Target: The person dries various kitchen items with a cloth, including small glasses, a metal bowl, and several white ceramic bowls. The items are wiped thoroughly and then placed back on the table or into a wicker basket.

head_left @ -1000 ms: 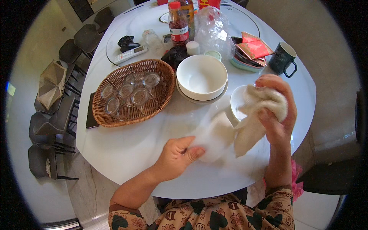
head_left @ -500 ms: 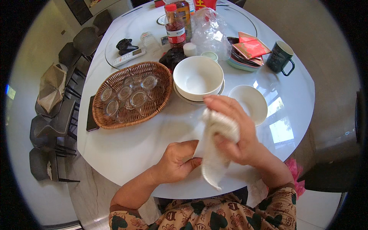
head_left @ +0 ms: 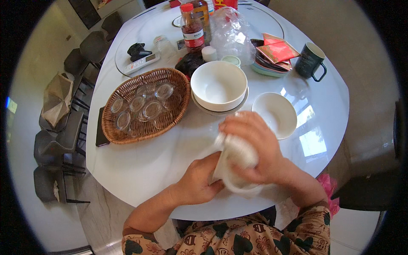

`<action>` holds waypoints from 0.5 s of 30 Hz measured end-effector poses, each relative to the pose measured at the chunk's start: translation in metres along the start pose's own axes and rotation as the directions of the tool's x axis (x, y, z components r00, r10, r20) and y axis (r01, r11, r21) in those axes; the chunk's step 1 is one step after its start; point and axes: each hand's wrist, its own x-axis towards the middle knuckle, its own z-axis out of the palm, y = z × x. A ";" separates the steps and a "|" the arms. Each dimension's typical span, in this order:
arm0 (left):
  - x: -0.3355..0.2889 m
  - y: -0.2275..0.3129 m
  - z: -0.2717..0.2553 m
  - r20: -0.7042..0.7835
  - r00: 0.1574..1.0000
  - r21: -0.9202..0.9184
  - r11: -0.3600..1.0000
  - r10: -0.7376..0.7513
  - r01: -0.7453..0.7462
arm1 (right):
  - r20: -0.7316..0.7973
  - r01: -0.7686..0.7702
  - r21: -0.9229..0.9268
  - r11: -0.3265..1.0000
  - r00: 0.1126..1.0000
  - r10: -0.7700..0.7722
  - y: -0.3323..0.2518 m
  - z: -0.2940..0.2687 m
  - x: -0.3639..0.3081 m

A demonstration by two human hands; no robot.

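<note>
My left hand [head_left: 196, 180] is closed on the edge of a white bowl [head_left: 217, 170], held just above the near side of the table. Most of that bowl is hidden behind a white cloth [head_left: 241, 154]. The cloth is bunched in my right hand [head_left: 260, 142], whose curled fingers press it against the bowl; motion blurs both. Beyond my hands, a large white bowl [head_left: 219, 85] sits on top of stacked dishware. A shallower white bowl [head_left: 275, 115] rests by itself to the right.
Left of the bowls is a wicker basket [head_left: 111, 127] of upturned glasses. Farther back stand a red-capped jar [head_left: 192, 32], a clear plastic bag [head_left: 231, 36], a remote [head_left: 142, 63] and a dish with red packets [head_left: 270, 70]. A dark mug [head_left: 309, 61] is at right.
My right hand has shifted slightly down and left with the cloth. The cloth's hanging end has swung up and bunched around the bowl. My left hand has stayed almost in place.
</note>
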 end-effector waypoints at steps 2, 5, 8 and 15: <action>-0.004 -0.005 -0.002 -0.036 0.999 -0.128 0.991 -0.033 0.028 | 0.046 0.180 -0.197 0.964 0.984 -0.174 -0.008 0.012 -0.005; -0.006 -0.010 -0.005 -0.034 0.996 -0.041 0.995 0.087 -0.089 | 0.023 0.168 -0.157 0.973 0.986 -0.166 -0.005 0.007 -0.001; 0.000 -0.002 -0.009 0.037 0.967 0.049 0.966 0.253 -0.255 | -0.045 -0.121 0.279 0.953 0.989 0.139 0.005 0.000 0.000; -0.009 -0.002 0.002 -0.068 0.991 -0.430 0.900 -0.114 0.074 | 0.090 0.135 -0.163 0.977 0.989 -0.121 -0.008 0.011 -0.006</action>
